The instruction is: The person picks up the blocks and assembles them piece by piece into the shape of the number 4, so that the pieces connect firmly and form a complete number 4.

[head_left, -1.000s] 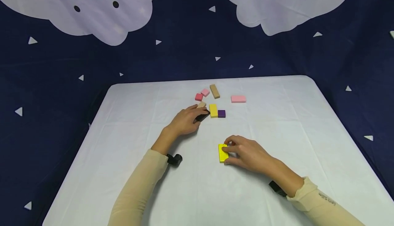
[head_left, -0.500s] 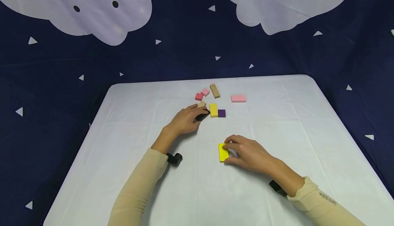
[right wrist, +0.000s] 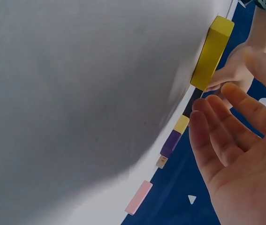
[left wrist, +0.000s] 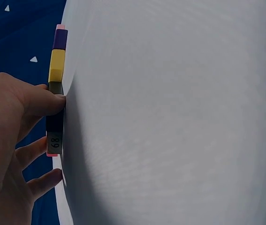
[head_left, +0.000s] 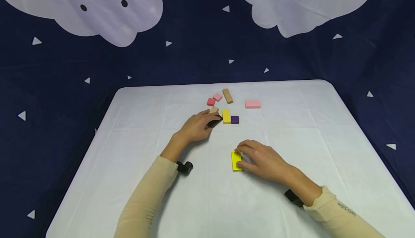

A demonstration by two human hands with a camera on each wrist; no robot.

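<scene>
My left hand (head_left: 196, 127) pinches a black block (head_left: 214, 122) lying on the white table, its thumb on the near side, as the left wrist view shows too. Just right of it lie a yellow block (head_left: 226, 117) and a purple block (head_left: 235, 119), side by side. Closer to me, a brighter yellow block (head_left: 235, 162) lies flat by itself. Over its right edge is my right hand (head_left: 264, 160), fingers loosely bent. In the right wrist view a gap shows between those fingertips and the yellow block (right wrist: 212, 54); whether the thumb touches it I cannot tell.
Behind the left hand are a small beige block (head_left: 214, 110), a red block (head_left: 211, 102), a small pink block (head_left: 217, 97) and a long tan block (head_left: 228, 96). A longer pink block (head_left: 252, 104) lies farther right. A dark blue patterned cloth hangs behind the table.
The right hand's fingers have loosened and lifted slightly from the near yellow block, which stays in place. The left hand keeps its hold; the head view has shifted a little.
</scene>
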